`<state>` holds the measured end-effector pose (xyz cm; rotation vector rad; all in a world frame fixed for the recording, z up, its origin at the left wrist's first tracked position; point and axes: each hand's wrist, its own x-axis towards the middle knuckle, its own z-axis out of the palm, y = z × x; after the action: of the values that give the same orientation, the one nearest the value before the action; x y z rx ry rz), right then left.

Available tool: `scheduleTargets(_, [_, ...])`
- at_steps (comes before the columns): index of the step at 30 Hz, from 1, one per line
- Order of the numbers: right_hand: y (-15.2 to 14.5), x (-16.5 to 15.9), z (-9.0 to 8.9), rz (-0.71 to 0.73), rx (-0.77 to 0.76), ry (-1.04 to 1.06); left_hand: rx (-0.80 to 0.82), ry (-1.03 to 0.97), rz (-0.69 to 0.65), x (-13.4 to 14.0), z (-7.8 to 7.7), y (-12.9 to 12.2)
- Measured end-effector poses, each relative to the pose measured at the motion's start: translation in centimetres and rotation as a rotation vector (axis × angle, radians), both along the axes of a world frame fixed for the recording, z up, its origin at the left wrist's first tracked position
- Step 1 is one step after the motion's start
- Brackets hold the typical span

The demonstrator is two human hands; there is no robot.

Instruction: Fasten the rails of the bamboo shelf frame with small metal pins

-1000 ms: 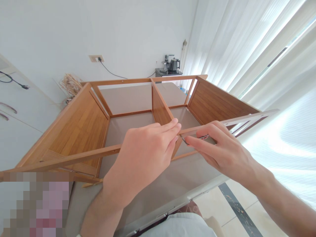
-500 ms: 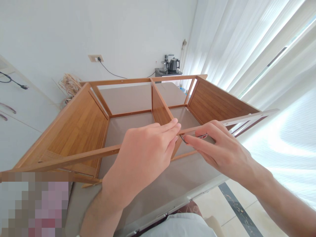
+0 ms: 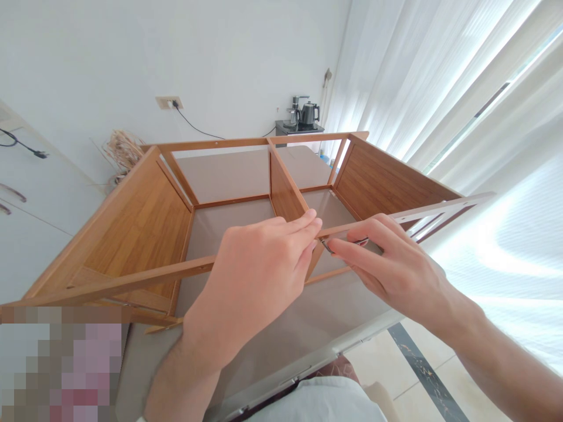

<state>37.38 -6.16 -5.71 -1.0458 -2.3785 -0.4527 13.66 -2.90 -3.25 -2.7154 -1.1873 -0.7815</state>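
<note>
A wooden frame [image 3: 285, 176] with side panels and a middle divider stands on a beige table [image 3: 281, 340]. My left hand [image 3: 259, 275] is closed around its front rail where the divider meets it, fingers pressed together on top and thumb below. In a pinch between thumb and fingers, my right hand [image 3: 387, 258] holds a small bent metal hex key [image 3: 326, 246]. The tip of the key touches the joint just beside my left fingertips. My fingers cover much of the key and part of the rail.
Sheer white curtains [image 3: 492, 117] hang at the right. A kettle [image 3: 310, 113] and a glass carafe [image 3: 291, 118] stand on a dark cabinet behind the frame. Dried stalks [image 3: 121, 152] are at the left, near a wall socket [image 3: 169, 102]. A blurred patch covers the lower left.
Both hands keep almost the same place and grip. The hex key stays at the joint, with only a very slight shift of the view.
</note>
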Motion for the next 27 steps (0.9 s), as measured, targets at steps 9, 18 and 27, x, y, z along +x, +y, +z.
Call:
scheduleTargets(9, [0.03, 0.15, -0.08, 0.001, 0.014, 0.015, -0.012, -0.012, 0.017, 0.01, -0.10, -0.06])
scheduleTargets(18, [0.12, -0.01, -0.16, 0.007, 0.024, 0.013, -0.006, -0.011, 0.014, -0.03, -0.11, -0.07])
scheduleTargets(27, [0.19, -0.14, -0.18, -0.002, 0.030, 0.013, 0.002, -0.015, 0.010, -0.01, -0.14, 0.01])
